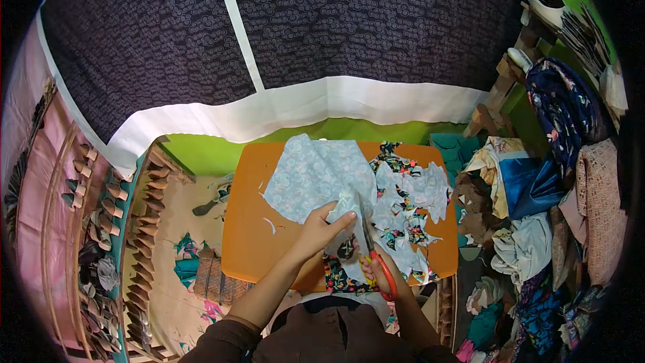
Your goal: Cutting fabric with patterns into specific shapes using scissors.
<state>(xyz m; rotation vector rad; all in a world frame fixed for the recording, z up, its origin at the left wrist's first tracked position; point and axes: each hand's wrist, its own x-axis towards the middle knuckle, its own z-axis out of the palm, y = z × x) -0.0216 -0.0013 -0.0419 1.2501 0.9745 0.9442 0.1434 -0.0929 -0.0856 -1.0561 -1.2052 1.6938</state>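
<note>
My left hand [321, 230] pinches a large piece of pale grey-blue fabric [302, 178] with a faint floral pattern, thumb on top. In my right hand [384, 270] are scissors [388, 284] with red and yellow handles. Their blades point away from me at the near right edge of that fabric, close to my left fingers; whether they are apart is too small to tell. Right of the scissors lie several jagged cut pieces [403, 195], some pale side up, others showing a black floral print. More black floral fabric [339, 275] lies at the table's near edge.
An orange table [245, 228] stands before me, with small scraps on its left part. Rows of wooden shoe lasts [144, 249] fill racks on the left. Heaped fabrics [524, 242] rise on the right. A dark patterned curtain [376, 33] with white borders hangs at the back.
</note>
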